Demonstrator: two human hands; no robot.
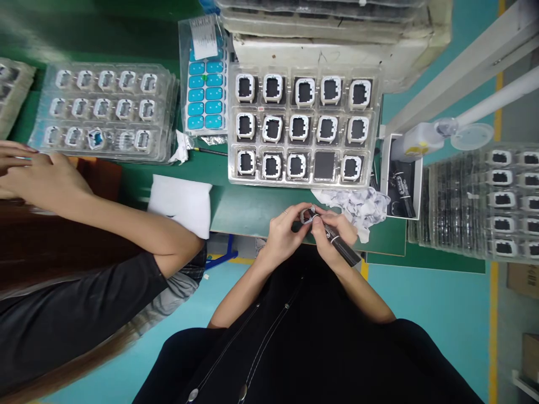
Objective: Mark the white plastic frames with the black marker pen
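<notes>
My left hand (281,235) is closed round a small white frame (306,215), holding it over the front edge of the green table. In my right hand (330,238) is a black marker pen (342,247), its front end at the frame and its thick end pointing down to the right. My fingers partly cover the frame, and the pen's tip is hard to make out. Just beyond my hands lies a clear plastic tray (309,184) of similar white frames in rows. One pocket (324,166) in its nearest row shows only a dark square.
Crumpled white paper (357,209) lies right of my hands, beside a white box (416,210) with markers and a bottle (416,141). Stacked trays (455,207) stand far right. At left, a co-worker's arm (126,224) rests near a white cloth (181,202) and another tray (164,112).
</notes>
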